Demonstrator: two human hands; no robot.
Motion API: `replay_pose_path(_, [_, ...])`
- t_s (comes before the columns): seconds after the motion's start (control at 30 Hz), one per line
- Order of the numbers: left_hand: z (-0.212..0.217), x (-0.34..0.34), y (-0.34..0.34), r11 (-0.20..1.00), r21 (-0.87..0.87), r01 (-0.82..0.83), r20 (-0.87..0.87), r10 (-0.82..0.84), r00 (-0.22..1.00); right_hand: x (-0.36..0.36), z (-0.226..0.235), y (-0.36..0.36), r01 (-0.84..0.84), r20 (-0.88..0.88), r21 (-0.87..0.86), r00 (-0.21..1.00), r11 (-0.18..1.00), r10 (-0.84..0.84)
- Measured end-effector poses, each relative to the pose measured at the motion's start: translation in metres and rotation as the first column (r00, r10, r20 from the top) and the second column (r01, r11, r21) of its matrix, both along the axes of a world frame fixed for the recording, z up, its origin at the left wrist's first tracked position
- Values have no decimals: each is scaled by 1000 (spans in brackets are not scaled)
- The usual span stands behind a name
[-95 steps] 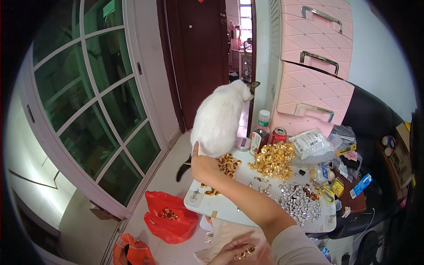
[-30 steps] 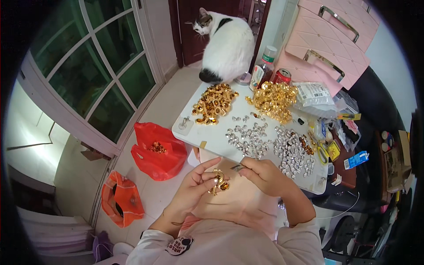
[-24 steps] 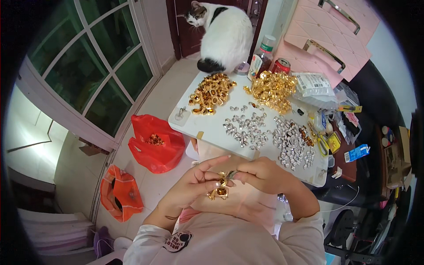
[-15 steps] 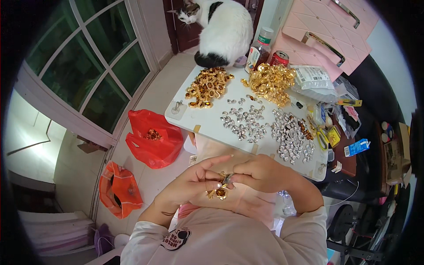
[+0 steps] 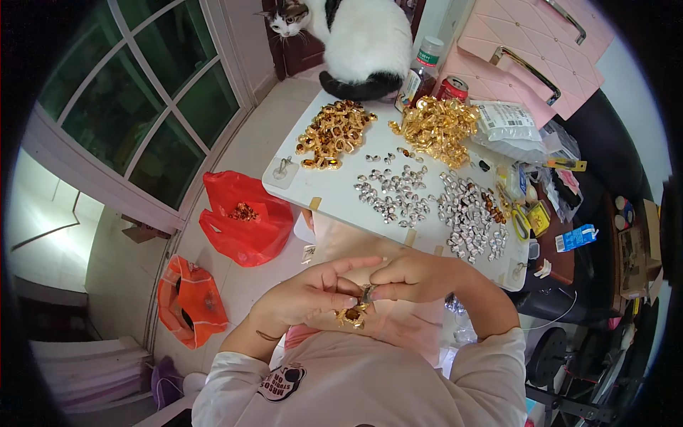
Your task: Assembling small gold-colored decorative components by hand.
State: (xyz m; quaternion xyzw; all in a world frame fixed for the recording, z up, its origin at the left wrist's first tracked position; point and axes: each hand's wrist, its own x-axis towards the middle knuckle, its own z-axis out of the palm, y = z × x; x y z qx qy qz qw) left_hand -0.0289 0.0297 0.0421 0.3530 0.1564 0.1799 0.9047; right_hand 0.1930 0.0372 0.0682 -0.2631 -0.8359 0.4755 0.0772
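Observation:
Just in front of my chest, both hands meet over a small gold-coloured jewelry piece with an amber-brown stone. My left hand pinches it between thumb and fingers, with the index finger stretched out to the right. From the other side my right hand closes thumb and finger on a small grey metal piece that touches the gold one; its exact kind is too small to make out. Beyond my hands, a white table bears a heap of gold pieces with amber stones and a heap of plain gold pieces.
Loose silvery pieces are spread over the table's near right. A black and white cat sits at the far edge, beside a bottle and a red can. Red and orange bags stand on the left floor.
The gold piece has tilted a little in my left fingers, and both hands stay together around it. The cat's head has dipped and its tail now stretches along the table edge.

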Motion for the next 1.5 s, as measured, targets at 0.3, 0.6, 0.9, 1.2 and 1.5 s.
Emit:
replay_pose_path(0.3, [-13, 1, 4, 990, -139, -3, 109, 18, 994, 1, -17, -15, 170, -125, 570, 985, 804, -119])
replay_pose_path(0.6, [-9, 2, 8, 967, 57, -248, -14, 249, 968, 8, 1, -21, 404, -166, 426, 915, 810, -369])
replay_pose_path(0.9, [-3, 7, 3, 892, 123, -435, -123, 449, 885, -1, 13, -26, 365, -56, 399, 925, 841, -375])
replay_pose_path(1.2, [9, 6, -1, 897, 57, -438, -109, 442, 890, -4, 9, -23, 322, 15, 446, 930, 835, -367])
replay_pose_path(1.5, [3, 15, -8, 868, 88, -489, -106, 497, 861, -10, 3, -28, 467, -154, 369, 884, 804, -442])
